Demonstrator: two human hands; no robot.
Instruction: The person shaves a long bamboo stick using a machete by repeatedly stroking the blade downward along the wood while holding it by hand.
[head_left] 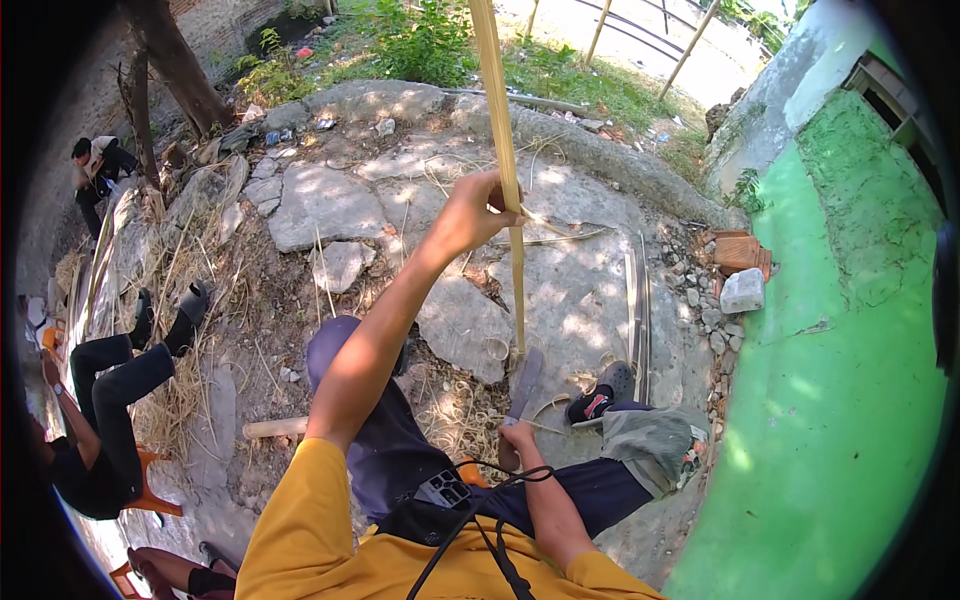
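Raised in front of me, my left hand (466, 215) is closed round a long, pale bamboo strip (495, 85). The strip stands nearly upright; its top runs out of view and its lower end comes down beside the blade's tip. Whether the two touch, I cannot tell. Low between my legs, my right hand (518, 437) grips the handle of a broad-bladed knife (524, 382), blade pointing away from me. Thin curled shavings (455, 425) lie on the ground around the knife.
Cracked concrete slabs (325, 205) cover the ground ahead. Several long strips (637, 310) lie at right, near a green wall (800, 430), a white block (742, 290) and a brick (740, 252). A wooden piece (275, 428) lies left. People sit at far left.
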